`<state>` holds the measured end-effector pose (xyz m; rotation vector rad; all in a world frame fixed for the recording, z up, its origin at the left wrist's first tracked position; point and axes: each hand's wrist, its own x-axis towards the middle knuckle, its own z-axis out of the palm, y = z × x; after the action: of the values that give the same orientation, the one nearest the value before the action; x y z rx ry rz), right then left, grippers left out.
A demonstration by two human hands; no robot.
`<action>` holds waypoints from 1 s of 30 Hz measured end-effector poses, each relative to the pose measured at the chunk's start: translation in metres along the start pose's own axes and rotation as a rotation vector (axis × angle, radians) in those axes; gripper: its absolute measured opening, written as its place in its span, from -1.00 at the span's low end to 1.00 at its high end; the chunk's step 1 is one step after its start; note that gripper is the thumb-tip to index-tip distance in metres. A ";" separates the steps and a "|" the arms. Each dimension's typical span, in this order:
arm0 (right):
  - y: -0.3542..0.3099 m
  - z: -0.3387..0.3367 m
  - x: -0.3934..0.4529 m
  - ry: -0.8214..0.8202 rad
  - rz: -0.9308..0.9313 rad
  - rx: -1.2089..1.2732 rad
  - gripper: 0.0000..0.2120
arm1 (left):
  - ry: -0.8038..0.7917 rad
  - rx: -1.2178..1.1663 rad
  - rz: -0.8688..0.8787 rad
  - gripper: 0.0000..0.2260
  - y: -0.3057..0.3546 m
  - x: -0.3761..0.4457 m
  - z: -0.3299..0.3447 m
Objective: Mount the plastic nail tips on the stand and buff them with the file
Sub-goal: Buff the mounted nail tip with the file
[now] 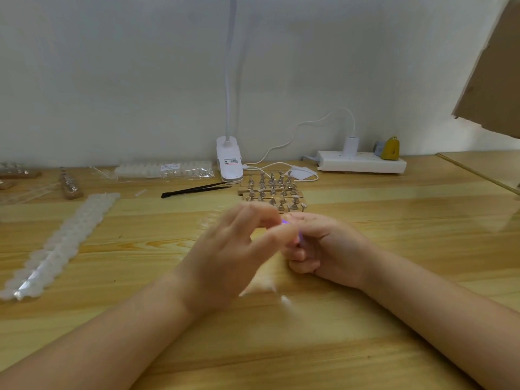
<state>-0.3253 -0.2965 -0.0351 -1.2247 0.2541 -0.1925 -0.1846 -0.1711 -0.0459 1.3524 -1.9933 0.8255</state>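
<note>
Just in front of the wooden stand [271,190], the left hand [225,249] pinches thumb to forefinger and the right hand [323,246] curls round something purple [298,236], seemingly the file; whether a nail tip sits between them is blurred. Probably buffing one tip; mounting it on a peg behind comes next.

lighting even and moderately bright, soft and diffuse, source not identifiable. shadows faint: only weak, soft-edged shade under the forearms on the bench [365,347]. mild sheen on the bench surface at far right. whole frame slightly soft. left hand [225,257] smeared by motion blur, fingers indistinct; right hand [323,249] somewhat sharper. wide-angle distortion evident: bench edge bows and items at left stretch. small purple glow between the hands, detail unresolved.
</note>
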 end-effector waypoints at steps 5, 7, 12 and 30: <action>0.001 0.000 0.000 0.017 0.011 0.018 -0.89 | 0.084 -0.048 -0.089 -0.66 -0.004 0.005 -0.007; 0.000 0.001 0.000 -0.001 0.004 -0.003 -0.90 | 0.091 -0.037 0.072 -0.70 0.005 0.005 -0.003; -0.002 0.002 0.000 0.058 0.015 0.018 -0.91 | -0.006 0.057 -0.072 -0.61 -0.002 0.003 -0.006; 0.001 0.003 0.002 0.152 -0.091 0.128 -0.92 | 0.032 -0.108 -0.073 -0.78 -0.001 0.006 -0.001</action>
<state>-0.3224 -0.2944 -0.0356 -1.0966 0.3132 -0.3760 -0.1857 -0.1745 -0.0408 1.3333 -1.9236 0.6923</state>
